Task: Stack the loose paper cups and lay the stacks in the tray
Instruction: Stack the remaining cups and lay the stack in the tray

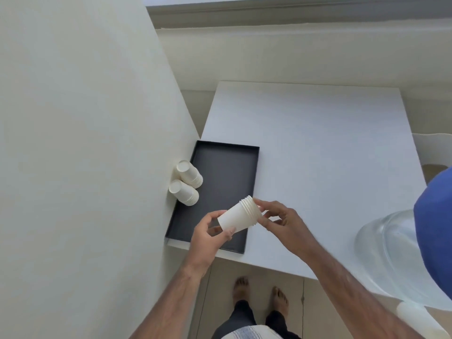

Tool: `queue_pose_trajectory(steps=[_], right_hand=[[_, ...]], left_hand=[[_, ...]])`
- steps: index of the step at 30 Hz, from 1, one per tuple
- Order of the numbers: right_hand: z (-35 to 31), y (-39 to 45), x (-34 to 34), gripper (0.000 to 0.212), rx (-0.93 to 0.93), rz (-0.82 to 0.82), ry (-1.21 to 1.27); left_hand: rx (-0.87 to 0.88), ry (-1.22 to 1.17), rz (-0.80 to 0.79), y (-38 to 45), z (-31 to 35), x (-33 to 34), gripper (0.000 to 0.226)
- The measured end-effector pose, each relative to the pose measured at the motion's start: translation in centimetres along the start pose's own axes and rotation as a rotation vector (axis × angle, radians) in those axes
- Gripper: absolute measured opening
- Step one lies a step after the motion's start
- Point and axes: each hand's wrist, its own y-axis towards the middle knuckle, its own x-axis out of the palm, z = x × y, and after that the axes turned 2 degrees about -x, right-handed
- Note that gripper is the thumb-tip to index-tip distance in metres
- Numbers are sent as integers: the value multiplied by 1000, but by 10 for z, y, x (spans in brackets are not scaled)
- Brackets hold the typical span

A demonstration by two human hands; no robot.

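A black rectangular tray lies on the white table, against the wall on the left. Two stacks of white paper cups lie on their sides at the tray's left edge, bottoms toward the wall. I hold a third stack of several nested white cups tilted above the tray's near end. My left hand grips its bottom end. My right hand touches its rim end with the fingertips.
The white table stretches right and back from the tray. A large clear water bottle with a blue cap stands at the right edge. A wall rises on the left. My bare feet stand on the floor below.
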Motion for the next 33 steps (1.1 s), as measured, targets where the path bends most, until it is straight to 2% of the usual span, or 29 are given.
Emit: queue_pose_trajectory(steps=[4,7,10,14,19,24,28,33], right_hand=[[0,12,24,44,-36,-118,-61],[2,18,35,59,-44,-198,-159],[8,20,37,64,22,-139,-150],[26,14,27,49,112,-35,-106],[61,-13,8,41,233,39,-142],[97,-48,-6,37,324,197,-231],[125,-79,-14,41,324,340,-412],[155,-122,-21,45,362,444,-493]], left_hand=[[-28,-77,47,-13,-18,-21,55],[-2,-53,149,-14,-22,-37,47],[13,65,251,-4,-17,-57,42],[20,359,320,16,-12,-89,42],[123,899,273,48,-10,-111,48],[172,1281,143,81,-14,-119,43],[133,1438,73,96,-19,-125,37],[113,1552,53,109,-23,-134,23]])
